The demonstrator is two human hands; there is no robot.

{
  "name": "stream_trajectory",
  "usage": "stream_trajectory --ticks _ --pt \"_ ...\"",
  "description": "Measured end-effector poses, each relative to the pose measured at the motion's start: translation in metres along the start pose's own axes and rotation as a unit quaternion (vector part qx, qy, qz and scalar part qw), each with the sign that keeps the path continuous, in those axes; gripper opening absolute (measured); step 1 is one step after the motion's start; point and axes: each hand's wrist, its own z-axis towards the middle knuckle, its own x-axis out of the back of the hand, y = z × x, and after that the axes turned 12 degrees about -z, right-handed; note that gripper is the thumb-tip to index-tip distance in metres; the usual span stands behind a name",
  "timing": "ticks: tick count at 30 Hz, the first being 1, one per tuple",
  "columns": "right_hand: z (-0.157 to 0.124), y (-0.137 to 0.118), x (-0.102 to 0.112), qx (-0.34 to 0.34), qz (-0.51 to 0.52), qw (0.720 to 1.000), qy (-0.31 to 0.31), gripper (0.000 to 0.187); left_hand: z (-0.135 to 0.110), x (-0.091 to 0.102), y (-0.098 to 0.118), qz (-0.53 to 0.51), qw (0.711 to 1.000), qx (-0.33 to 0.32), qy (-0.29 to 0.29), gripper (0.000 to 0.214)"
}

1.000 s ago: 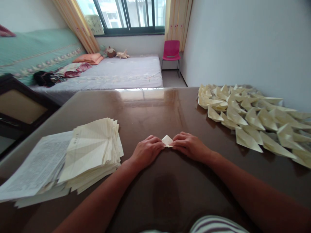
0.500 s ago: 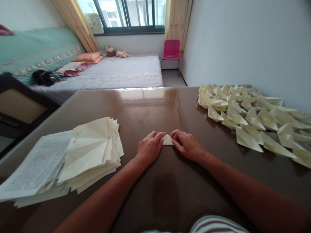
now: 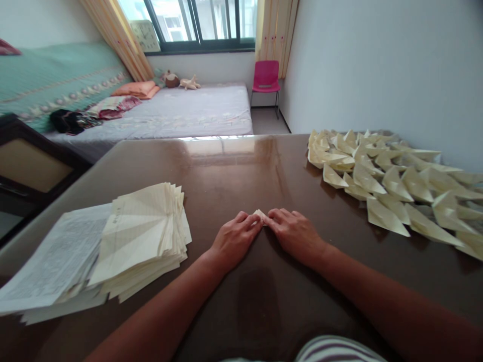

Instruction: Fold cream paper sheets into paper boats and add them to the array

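Between my hands, at the middle of the brown table [image 3: 226, 186], lies a small folded piece of cream paper [image 3: 258, 213] with a pointed top. My left hand [image 3: 234, 235] has its fingers closed on the paper's left side. From the other side, my right hand [image 3: 293, 232] presses its thumb and fingertips on the right part. The fingers of both hands nearly meet and cover most of the paper, so its lower edge is mostly hidden.
A stack of creased cream sheets [image 3: 141, 236] lies at the left, overlapping printed white paper [image 3: 56, 256]. Many folded paper boats [image 3: 392, 186] crowd the right side by the wall. Past the table are a bed [image 3: 196, 108] and a pink chair [image 3: 266, 78].
My hands have drawn closer together, with fingers moving over the folded paper. It was showing as a plain triangle and is now mostly covered.
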Motion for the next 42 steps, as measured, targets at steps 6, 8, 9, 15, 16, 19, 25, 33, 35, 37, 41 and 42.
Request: stream_trajectory --ticks 6,8,9,15,16,19,25,33,35,37,41,42 --pt "-0.012 -0.017 0.01 -0.011 -0.091 0.995 -0.031 0.041 0.001 0.004 0.01 0.043 0.998 0.034 -0.043 0.032" --pt "-0.015 -0.019 0.011 -0.018 -0.099 0.994 -0.038 0.04 0.0 0.005 0.012 0.057 0.996 0.044 -0.05 0.032" --pt "-0.017 -0.02 0.011 -0.02 -0.103 0.994 -0.04 0.039 0.0 0.006 0.013 0.062 0.996 0.048 -0.053 0.032" --pt "-0.019 -0.022 0.012 -0.017 -0.114 0.992 -0.042 0.035 0.0 0.009 0.02 0.059 0.995 0.054 -0.057 0.033" --pt "-0.019 -0.023 0.013 -0.016 -0.114 0.993 -0.04 0.034 0.001 0.01 0.021 0.058 0.995 0.056 -0.058 0.034" --pt "-0.016 -0.024 0.014 -0.013 -0.108 0.993 -0.041 0.031 0.001 0.01 0.02 0.047 0.995 0.062 -0.059 0.033" --pt "-0.016 -0.022 0.013 -0.004 -0.106 0.993 -0.044 0.029 -0.005 0.008 0.002 -0.022 0.997 0.07 -0.009 0.028" --pt "-0.013 -0.021 0.014 -0.015 -0.088 0.995 -0.046 0.027 0.0 0.012 0.011 0.044 0.995 0.076 -0.042 0.023" --pt "-0.011 -0.017 0.014 -0.026 -0.078 0.996 -0.035 0.024 0.0 0.012 0.012 0.039 0.995 0.076 -0.04 0.023" --pt "-0.007 -0.013 0.013 -0.035 -0.06 0.998 -0.005 0.024 -0.002 0.011 0.009 0.013 0.997 0.077 -0.022 0.024" --pt "0.001 -0.005 0.002 -0.012 -0.002 0.999 0.053 0.043 -0.005 0.006 -0.002 -0.075 0.994 0.075 0.036 0.025" --pt "0.003 -0.004 -0.002 -0.003 0.012 0.998 0.058 0.045 -0.005 0.005 -0.004 -0.102 0.99 0.076 0.055 0.027"
